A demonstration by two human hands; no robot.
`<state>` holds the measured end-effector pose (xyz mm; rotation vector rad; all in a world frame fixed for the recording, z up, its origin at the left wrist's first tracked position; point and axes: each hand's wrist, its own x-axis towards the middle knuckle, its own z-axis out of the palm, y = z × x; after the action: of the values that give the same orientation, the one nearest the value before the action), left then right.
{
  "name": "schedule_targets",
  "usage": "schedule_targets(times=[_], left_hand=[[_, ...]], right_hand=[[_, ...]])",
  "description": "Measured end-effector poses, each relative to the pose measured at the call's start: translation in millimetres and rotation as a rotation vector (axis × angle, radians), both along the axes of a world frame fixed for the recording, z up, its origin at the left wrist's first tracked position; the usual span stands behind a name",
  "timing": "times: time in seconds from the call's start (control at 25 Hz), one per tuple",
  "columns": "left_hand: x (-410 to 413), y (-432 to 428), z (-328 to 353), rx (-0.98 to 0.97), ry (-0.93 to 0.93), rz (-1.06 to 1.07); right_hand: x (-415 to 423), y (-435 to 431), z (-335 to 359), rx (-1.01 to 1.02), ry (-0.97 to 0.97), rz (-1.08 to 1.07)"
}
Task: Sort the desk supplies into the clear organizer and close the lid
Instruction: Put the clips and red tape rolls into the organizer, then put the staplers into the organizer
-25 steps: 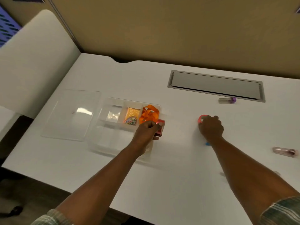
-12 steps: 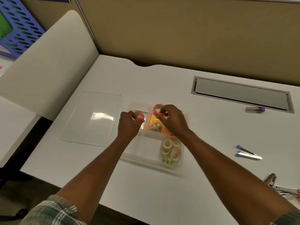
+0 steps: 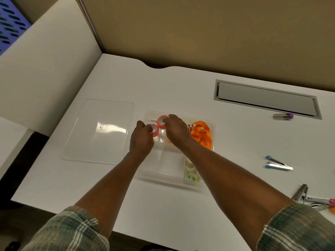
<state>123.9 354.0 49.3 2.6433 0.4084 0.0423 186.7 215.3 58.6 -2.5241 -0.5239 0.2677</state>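
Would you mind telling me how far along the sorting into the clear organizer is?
Done: orange ribbon and small rolls sit in the right-hand compartments of the organizer. In hand: the left hand pinches one pink tape roll and the right hand a second pink roll, above the back-left compartment. Left: the purple-capped tube, blue clips and metal clips lie on the desk, and the lid lies flat beside the organizer.
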Motion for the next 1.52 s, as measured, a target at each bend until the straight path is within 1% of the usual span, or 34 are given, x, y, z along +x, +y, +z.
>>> schedule_targets(times=[0.08, 0.2, 0.4, 0.52, 0.64, 0.92, 1.08, 1.32, 1.44, 1.52], left_hand=[[1, -2, 1, 0.047, -0.009, -0.003], [3, -9, 5, 0.112, -0.023, -0.015], [7, -43, 14, 0.045, -0.056, -0.048], [12, -78, 23, -0.004, -0.087, -0.125], [16, -121, 30, -0.035, -0.104, -0.219], [15, -236, 26, -0.013, -0.132, -0.386], [15, -298, 19, -0.015, -0.089, -0.457], [5, -376, 4, -0.021, -0.051, -0.614], [-11, -416, -6, -0.052, -0.013, -0.692], [-23, -440, -15, -0.101, 0.046, -0.713]], right_hand=[[-1, -3, 3, 0.037, 0.023, -0.007], [-5, -14, 6, 0.039, 0.011, -0.061], [-22, -45, 13, 0.049, -0.058, -0.119], [-33, -78, 17, 0.073, -0.077, -0.174], [-45, -122, 17, 0.068, -0.076, -0.260], [-73, -240, 10, 0.031, -0.083, -0.435], [-91, -302, 7, 0.027, -0.082, -0.529], [-119, -381, -5, -0.038, -0.051, -0.617], [-138, -428, -12, -0.075, -0.040, -0.726], [-151, -460, -16, -0.112, -0.049, -0.802]])
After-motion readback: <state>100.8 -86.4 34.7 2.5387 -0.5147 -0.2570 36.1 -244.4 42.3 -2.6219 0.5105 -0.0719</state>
